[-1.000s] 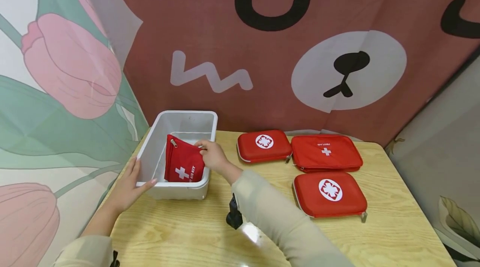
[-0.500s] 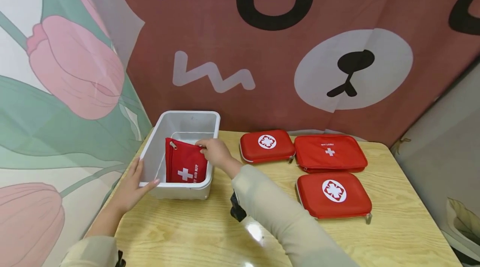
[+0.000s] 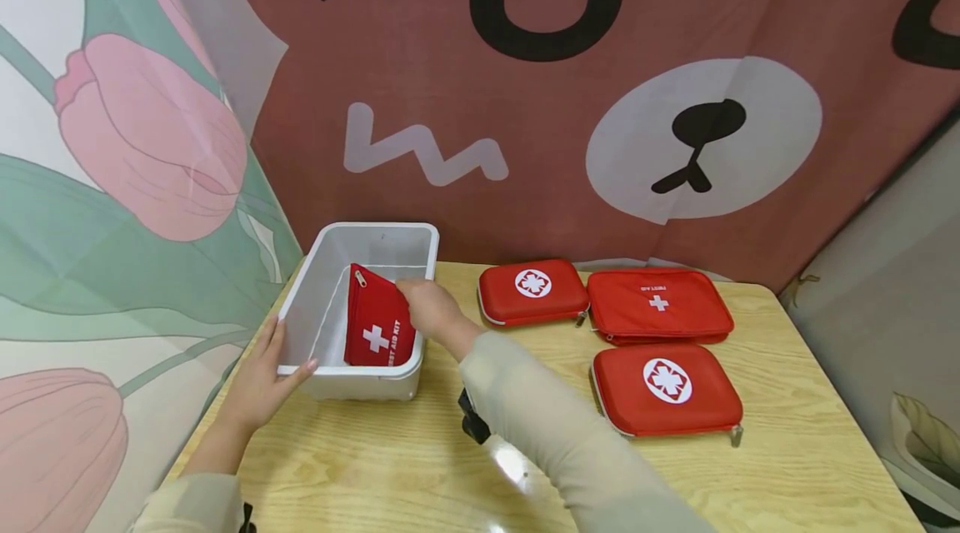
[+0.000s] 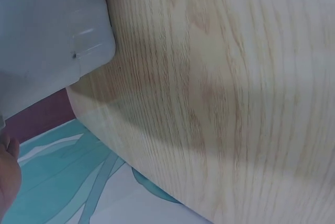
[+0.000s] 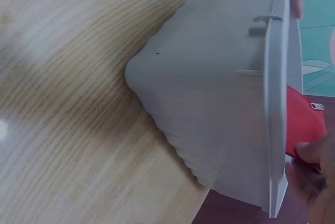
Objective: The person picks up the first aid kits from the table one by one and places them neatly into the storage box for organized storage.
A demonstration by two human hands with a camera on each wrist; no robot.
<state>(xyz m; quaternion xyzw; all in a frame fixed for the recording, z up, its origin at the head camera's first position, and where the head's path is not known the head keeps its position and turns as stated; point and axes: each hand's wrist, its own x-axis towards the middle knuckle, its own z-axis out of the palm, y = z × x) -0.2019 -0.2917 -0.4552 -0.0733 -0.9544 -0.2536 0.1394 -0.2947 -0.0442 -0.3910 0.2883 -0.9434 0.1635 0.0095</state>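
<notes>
A light grey plastic bin [image 3: 360, 387] stands at the table's left back. Inside it a red zippered first aid pouch [image 3: 375, 308] with a white cross is propped up, leaning to the right. My right hand [image 3: 437, 312] reaches over the bin's right rim. It pinches the pouch's edge, the thumb lying on the red fabric [image 5: 304, 124] in the right wrist view. My left hand [image 3: 258, 383] rests on the bin's front left corner, fingers fairly straight along the left side and thumb over the front rim. Only a bit of that hand [image 4: 8, 177] shows in the left wrist view.
To the right lie a small red hard first aid case [image 3: 517, 308], a flat red first aid bag [image 3: 705, 308] and a larger red hard case [image 3: 637, 412]. The wooden table [image 3: 360, 466] meets patterned cloth backdrops [image 3: 405, 216] behind and at the left.
The pouch has shifted slightly right and stands steeper in the bin, its zipper corner higher. My right fingertips now sit lower behind its edge. The left hand keeps its place on the bin.
</notes>
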